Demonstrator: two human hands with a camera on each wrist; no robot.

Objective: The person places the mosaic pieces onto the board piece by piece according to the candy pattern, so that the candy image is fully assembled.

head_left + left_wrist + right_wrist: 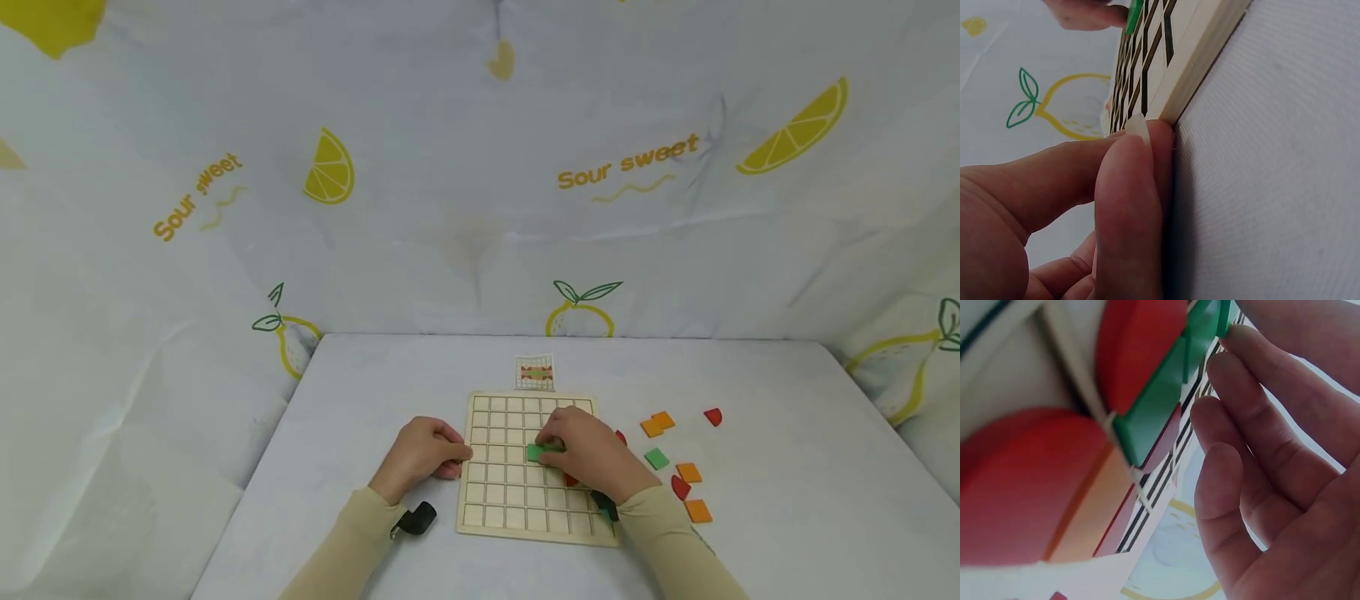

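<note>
A pale wooden grid board [495,493] lies flat, with rows of square recesses. My left hand [429,454] is at its left edge; thumb and forefinger grip that edge, close up in the left wrist view, where the thumb [1125,200] overlaps the rim. Over the board's right half, my right hand [588,450] pinches a green square tile [534,452] above the middle rows. Red rounded pieces [1141,350], green tiles [1154,419] and an orange tile [1082,500] sit in the board beside that hand in the right wrist view. My right hand hides part of them from above.
A small pattern card [535,372] with a coloured grid lies behind the board. To the right are scattered loose orange tiles [688,472], a green tile [657,458] and red rounded pieces [713,416]. A white lemon-printed cloth [450,208] hangs behind the table.
</note>
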